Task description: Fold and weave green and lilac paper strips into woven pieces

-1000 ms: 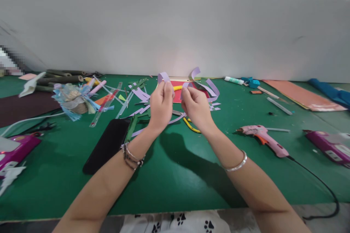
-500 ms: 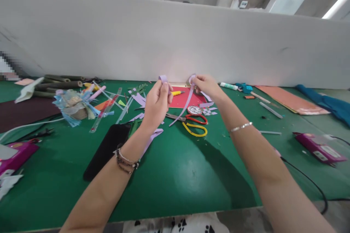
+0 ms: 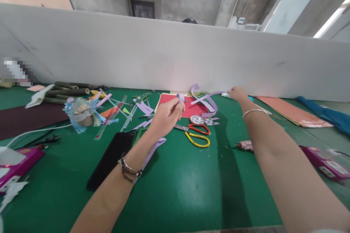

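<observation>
My left hand [image 3: 167,116] is closed in a pinch on a curled loop of purple paper strip [image 3: 180,97], above the edge of a red sheet. Farther right and out near the partition, my right hand [image 3: 237,94] has its fingertips shut on the end of a long purple paper strip [image 3: 212,103]. That strip trails leftward in loose curls over the red sheet [image 3: 169,100]. Below it lie scissors [image 3: 197,139] with one red and one yellow handle, beside a round patterned disc [image 3: 197,119]. A small woven purple-and-white paper piece [image 3: 212,121] lies near the disc.
A black phone-like slab [image 3: 111,160] lies by my left forearm. Cut purple strips [image 3: 143,107], a clear ruler [image 3: 111,118], a blue-fringed bundle [image 3: 83,111] and bamboo sticks [image 3: 68,91] are on the left. Orange sheets [image 3: 295,111] lie right. A white partition [image 3: 164,51] stands behind.
My right hand has moved right, away from my left hand, drawing the purple strip out sideways. My left hand still pinches its loop. The camera view has tilted up slightly.
</observation>
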`<state>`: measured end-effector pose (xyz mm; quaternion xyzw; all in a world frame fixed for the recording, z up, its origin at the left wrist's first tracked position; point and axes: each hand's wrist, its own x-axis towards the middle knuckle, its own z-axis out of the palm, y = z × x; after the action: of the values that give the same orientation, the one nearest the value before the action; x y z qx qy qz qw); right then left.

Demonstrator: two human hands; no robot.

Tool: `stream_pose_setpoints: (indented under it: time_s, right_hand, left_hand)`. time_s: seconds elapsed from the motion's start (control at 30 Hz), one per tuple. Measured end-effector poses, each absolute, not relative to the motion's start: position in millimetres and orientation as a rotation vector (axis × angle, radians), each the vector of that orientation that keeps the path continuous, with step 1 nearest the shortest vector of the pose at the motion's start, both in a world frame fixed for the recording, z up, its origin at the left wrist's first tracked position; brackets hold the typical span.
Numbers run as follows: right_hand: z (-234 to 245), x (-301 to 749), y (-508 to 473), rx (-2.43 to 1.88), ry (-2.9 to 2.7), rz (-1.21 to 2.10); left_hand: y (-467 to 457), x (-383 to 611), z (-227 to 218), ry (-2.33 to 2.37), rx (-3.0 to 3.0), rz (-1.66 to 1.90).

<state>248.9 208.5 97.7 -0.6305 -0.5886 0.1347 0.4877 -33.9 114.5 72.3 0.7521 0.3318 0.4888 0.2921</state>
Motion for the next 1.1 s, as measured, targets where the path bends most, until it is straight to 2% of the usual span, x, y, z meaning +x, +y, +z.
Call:
stream_pose_setpoints:
  time_s: [0.17,0.3,0.37,0.63,0.77,0.9,1.03,1.1]
  right_hand:
    - [107,203,188,-1.578,-1.639,0.386]
    - [103,152,139,-1.087,-2.28,0.942]
    - [97,135,119,-0.966,-2.33,0.992]
    - [79,134,109,-1.052,-2.258,0.657]
    - [76,147,99,-1.128,-2.255,0.322]
    - [71,154,85,-1.233,-2.397,0.203]
    - [62,145,71,-1.299,-2.568,-0.203]
    - [59,134,65,-1.216,-2.666,-0.398]
  left_hand:
    - [113,-40,79,0.88,2.23,1.049]
    - [113,-44,84,0.895,2.383,0.952]
    - [112,-46,85,0.887,2.378,0.848]
    - [97,-66,97,0.774,2.357,0.683]
    - [88,-77,105,0.765,2.375,0.525]
    - [78,-85,94,0.833,2.321,0.369]
    - [71,-82,63,1.184,2.084,0.627]
    - [70,-74,47,1.148,1.943,0.739]
